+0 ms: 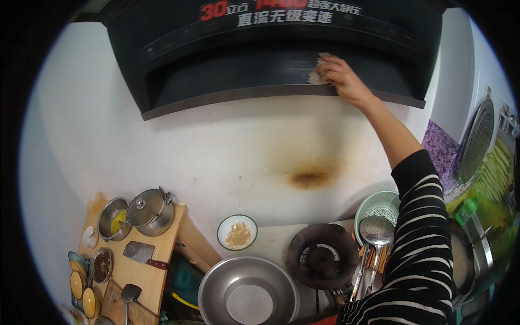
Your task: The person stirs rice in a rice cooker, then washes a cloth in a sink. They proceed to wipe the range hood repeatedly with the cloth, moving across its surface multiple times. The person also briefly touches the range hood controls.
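My right hand (340, 79) reaches up and grips a crumpled, light brown scrubbing cloth (316, 75). It presses the cloth against the dark inner panel of a black range hood (243, 67), just above the hood's lower lip (243, 94). Faint wet-looking streaks show on the panel left of the cloth. A striped black sleeve covers most of my right arm. My left hand is out of view. Below the hood, the white wall (235, 138) carries a brown scorch stain (310, 178).
Beneath stand a large steel basin (207, 292), a bowl of pale powder (238, 235) and a black burner (296, 260). A green colander (365, 205) and a skimmer (375, 230) sit right. On the left wooden table (150, 284) are a lidded pot (151, 215) and a cleaver (140, 252).
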The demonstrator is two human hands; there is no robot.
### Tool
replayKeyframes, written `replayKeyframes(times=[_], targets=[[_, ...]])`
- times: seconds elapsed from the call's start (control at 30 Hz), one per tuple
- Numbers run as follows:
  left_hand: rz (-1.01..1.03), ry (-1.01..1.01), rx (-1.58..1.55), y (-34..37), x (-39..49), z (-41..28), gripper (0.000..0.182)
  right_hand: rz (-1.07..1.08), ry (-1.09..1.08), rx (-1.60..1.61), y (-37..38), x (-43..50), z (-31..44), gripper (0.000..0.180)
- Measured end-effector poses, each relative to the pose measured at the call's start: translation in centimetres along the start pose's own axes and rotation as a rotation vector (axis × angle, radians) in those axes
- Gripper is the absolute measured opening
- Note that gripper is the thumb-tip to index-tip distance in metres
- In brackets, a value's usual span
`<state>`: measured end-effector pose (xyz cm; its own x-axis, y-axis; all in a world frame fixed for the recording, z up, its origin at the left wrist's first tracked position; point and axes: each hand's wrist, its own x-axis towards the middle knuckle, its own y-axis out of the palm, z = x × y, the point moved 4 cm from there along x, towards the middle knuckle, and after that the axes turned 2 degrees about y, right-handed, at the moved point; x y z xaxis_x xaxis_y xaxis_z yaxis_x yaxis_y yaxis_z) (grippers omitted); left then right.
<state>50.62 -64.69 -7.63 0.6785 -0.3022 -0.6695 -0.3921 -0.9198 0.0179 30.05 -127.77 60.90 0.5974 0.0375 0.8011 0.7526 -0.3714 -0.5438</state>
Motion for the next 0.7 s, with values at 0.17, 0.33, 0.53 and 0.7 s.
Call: replayKeyframes(times=[0.17,0.33,0.53,0.7], targets=[[0.003,-0.012,0.073,1.1,0.7,0.2,0.055,-0.043,0.302,-0.095,-6.2,-6.8,-5.4,0.032],[0.024,0.019,0.101,2.4,-0.5,-1.7,0.054,-0.148,0.56,-0.554,-10.9,-11.0,-10.1,0.031],[0.029,0.039,0.098,3.3,-2.0,-3.0,0.053,-0.894,1.211,-0.265,-7.8,-5.8,-12.1,0.039],[0.026,0.033,0.088,3.6,-2.1,-3.5,0.053,-0.956,1.095,-0.256,-0.7,4.2,-6.3,0.051]])
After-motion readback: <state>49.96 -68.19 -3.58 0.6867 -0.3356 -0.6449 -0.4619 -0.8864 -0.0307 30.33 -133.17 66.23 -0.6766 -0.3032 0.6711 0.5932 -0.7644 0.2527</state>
